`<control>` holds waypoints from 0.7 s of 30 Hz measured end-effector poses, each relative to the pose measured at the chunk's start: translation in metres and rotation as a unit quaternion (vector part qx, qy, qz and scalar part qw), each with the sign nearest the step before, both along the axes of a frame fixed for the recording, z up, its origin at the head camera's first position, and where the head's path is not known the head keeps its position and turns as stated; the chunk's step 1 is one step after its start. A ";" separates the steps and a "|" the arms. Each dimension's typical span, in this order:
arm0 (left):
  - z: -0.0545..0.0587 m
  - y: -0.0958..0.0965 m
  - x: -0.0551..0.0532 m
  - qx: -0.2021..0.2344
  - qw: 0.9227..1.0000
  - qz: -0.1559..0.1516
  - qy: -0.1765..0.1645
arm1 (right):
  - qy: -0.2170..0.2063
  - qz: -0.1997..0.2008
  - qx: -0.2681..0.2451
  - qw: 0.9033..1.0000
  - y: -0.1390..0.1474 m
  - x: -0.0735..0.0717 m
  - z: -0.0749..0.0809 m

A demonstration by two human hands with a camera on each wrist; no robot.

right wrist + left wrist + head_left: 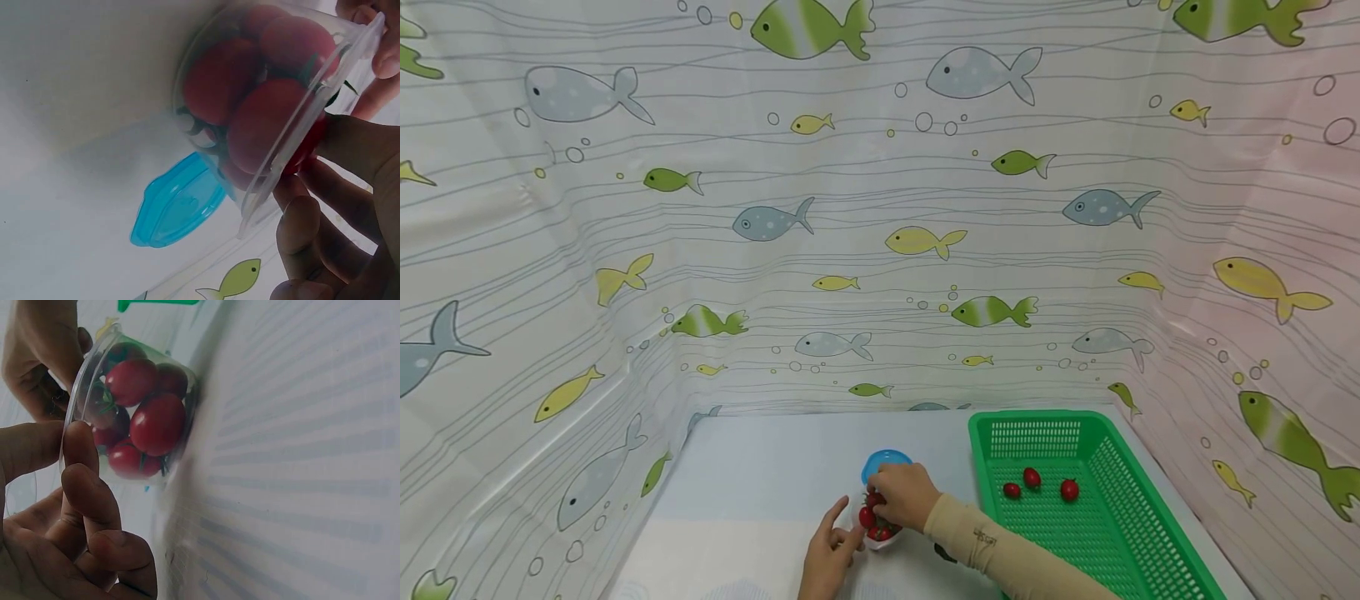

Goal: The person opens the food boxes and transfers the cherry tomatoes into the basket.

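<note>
A clear plastic tub (262, 194) full of red cherry tomatoes (158, 424) with green stems stands on the white table. My left hand (831, 554) is at the tub's near left side, its thumb and index finger pinching the rim in the left wrist view. From the right, my right hand (910, 496) reaches over the rim. Its thumb and fingers pinch a cherry tomato (309, 147) at the tub's mouth, partly hidden by the rim and the fingers. Just behind the tub lies a shallow blue plastic dish or lid (181, 200).
A green mesh basket (1120, 467) takes up the table's right side, with three cherry tomatoes (1032, 477) inside. A small dark object (945, 552) shows beside the right sleeve; its kind cannot be told. Fish-patterned sheeting (865, 250) encloses the table's back and sides.
</note>
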State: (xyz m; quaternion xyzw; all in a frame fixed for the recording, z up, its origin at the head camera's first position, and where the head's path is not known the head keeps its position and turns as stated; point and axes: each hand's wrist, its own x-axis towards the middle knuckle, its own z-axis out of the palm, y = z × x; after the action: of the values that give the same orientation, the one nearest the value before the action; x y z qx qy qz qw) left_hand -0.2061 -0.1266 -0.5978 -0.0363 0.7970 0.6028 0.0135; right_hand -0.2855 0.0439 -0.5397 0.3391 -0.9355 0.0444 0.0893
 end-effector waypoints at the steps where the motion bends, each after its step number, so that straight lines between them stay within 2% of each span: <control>1: 0.000 0.000 0.000 -0.001 1.000 0.001 0.000 | 0.002 0.000 0.001 1.000 0.000 0.000 0.000; 10: 0.003 0.001 0.001 -0.003 1.000 0.006 -0.005 | 0.004 0.010 -0.020 1.000 0.002 -0.002 0.000; 16: 0.003 0.000 0.001 -0.007 1.000 0.003 -0.001 | 0.011 0.018 -0.057 0.998 0.007 -0.002 0.011; 21: 0.004 -0.001 0.001 -0.004 1.000 0.003 -0.002 | -0.007 0.020 -0.107 0.994 0.012 -0.002 0.023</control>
State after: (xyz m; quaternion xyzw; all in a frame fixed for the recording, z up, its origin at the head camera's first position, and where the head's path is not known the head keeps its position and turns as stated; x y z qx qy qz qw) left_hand -0.2050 -0.1271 -0.5933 -0.0396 0.7993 0.5995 0.0133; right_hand -0.2870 0.0562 -0.5170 0.3457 -0.9190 0.1484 0.1180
